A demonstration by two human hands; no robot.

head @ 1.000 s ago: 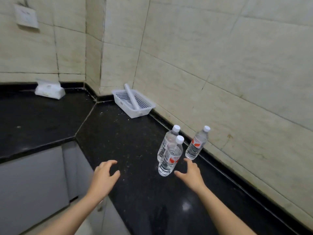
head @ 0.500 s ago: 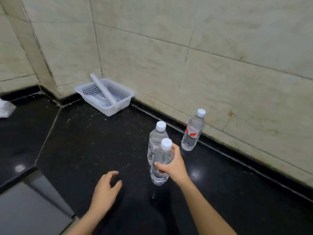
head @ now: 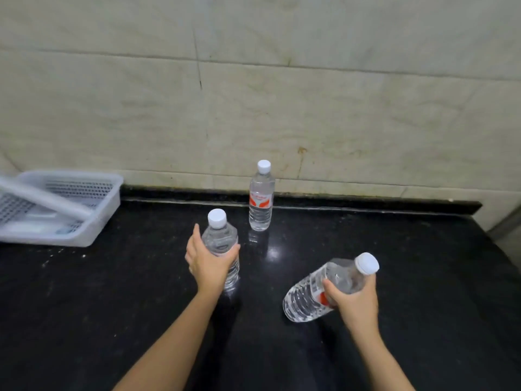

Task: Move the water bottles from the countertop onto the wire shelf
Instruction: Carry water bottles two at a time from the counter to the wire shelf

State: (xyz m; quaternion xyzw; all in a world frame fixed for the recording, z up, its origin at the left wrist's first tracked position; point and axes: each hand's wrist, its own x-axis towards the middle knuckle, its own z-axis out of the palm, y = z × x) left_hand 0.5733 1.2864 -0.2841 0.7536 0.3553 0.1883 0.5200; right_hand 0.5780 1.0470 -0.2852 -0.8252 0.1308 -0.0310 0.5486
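Black, glossy bench [head: 112, 292] across the lower half, backed by a pale tiled wall [head: 282, 108], with a dark raised strip along the join.

Far left: one white perforated basket [head: 56, 239], resting on the bench close to the wall and cut off by the frame edge. One white tube [head: 48, 200] lying slantwise across it.

Three clear water bottles in all, each with a white cap. Two hands, both bare, each holding one bottle.

Left of centre: left hand [head: 207, 262] wrapped round the middle of the left bottle [head: 218, 235], thumb up along the left side, fingers curled round the right. Bottle upright, base down on the bench, cap clear above the hand.

Just right of that and further back: back bottle [head: 261, 201], standing upright alone near the wall strip, touched by neither hand. Red-and-white label facing forward, faint reflection on the bench in front of it.

Further right and nearer: right hand [head: 356, 303] gripping the right bottle [head: 310, 294] round its upper part, thumb across the near side, fingers curled behind just below the cap. Bottle tilted hard, cap up and to the right, base down and to the left. Cannot tell whether the base touches the bench. Red patch of label showing beside the thumb.

Left bottle and right bottle well apart, back bottle between them and behind.
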